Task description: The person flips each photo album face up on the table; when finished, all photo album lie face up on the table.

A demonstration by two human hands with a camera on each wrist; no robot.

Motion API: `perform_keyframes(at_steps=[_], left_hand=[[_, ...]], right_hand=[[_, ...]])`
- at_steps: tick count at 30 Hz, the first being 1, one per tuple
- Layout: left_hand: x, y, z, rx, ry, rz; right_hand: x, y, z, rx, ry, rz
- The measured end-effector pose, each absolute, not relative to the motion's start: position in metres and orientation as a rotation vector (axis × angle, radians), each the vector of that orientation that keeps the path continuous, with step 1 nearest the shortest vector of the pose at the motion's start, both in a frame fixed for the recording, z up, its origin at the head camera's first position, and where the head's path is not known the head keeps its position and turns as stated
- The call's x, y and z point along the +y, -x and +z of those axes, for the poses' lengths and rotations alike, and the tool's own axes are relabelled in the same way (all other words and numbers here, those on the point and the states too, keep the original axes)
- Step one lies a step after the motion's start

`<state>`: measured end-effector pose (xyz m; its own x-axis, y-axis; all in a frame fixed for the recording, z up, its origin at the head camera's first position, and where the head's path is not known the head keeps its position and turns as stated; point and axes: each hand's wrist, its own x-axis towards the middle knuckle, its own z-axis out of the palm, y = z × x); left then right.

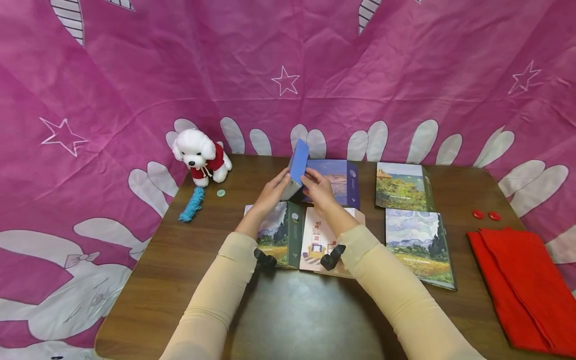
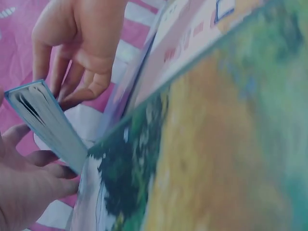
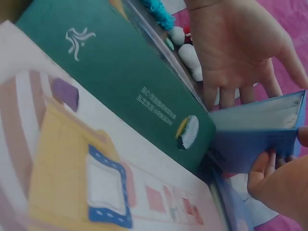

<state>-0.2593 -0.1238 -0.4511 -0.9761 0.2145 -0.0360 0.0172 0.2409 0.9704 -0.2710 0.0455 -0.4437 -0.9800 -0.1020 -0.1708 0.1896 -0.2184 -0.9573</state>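
A blue photo album (image 1: 299,159) stands on end and tilted, held between both hands above the back row of albums. My left hand (image 1: 271,192) grips its left side, and my right hand (image 1: 320,191) grips the right side near the bottom. White page edges of the album (image 2: 45,118) face the left wrist camera. Behind it lies a purple-blue album (image 1: 339,180). Nearer me, below the hands, are a landscape album with a green spine (image 1: 294,240) and a pale album with a yellow chair picture (image 1: 310,250). My forearms partly cover these two.
To the right lie two more landscape albums, one at the back (image 1: 398,187) and one in front (image 1: 418,245). Red buttons (image 1: 478,214) and a folded red cloth (image 1: 526,290) are further right. On the left are a plush dog (image 1: 198,152), blue yarn (image 1: 192,204) and a green button (image 1: 221,193).
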Motion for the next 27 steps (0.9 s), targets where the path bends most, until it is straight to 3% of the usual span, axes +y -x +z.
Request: perform_keyframes(at_steps=[16,27], left_hand=[[-0.129,0.257,-0.457,2.013,-0.056,2.345],[-0.159,0.264,-0.460,2.194,0.273,2.257]], right_hand=[[0.039,0.264,-0.449,2.225,0.151,-2.002],[0.043,0.263,-0.459,2.308,0.325,-1.717]])
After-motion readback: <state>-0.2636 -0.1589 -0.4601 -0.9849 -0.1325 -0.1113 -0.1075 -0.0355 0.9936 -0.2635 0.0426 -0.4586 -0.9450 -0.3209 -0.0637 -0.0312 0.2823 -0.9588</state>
